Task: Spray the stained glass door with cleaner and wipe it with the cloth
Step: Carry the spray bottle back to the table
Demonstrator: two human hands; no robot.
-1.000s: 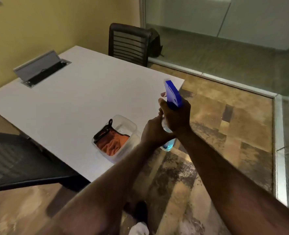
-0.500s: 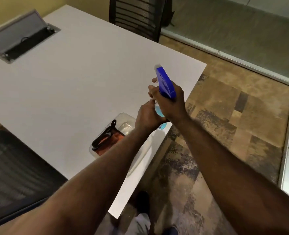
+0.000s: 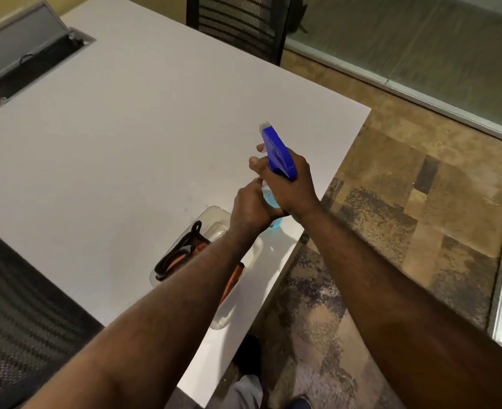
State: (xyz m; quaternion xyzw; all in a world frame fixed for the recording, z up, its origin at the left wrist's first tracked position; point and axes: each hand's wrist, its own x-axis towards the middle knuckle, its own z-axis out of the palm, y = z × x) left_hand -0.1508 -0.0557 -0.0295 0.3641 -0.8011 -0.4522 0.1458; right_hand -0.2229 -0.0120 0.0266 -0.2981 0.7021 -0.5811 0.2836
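A spray bottle with a blue trigger head and pale blue liquid is held upright above the white table's near right corner. My right hand grips its neck just under the head. My left hand wraps the bottle's lower body. Below my left forearm, a clear plastic tub on the table holds an orange cloth and a black strap; my arm hides most of it. The glass wall runs along the upper right behind a metal floor rail.
The white table has an open cable hatch at far left. A black mesh chair stands at its far end, another chair at lower left. Patterned carpet lies between table and glass. My feet show below the table edge.
The view has tilted further down and closer to the table. Both hands stay on the spray bottle, which now hangs over the table corner instead of beside it.
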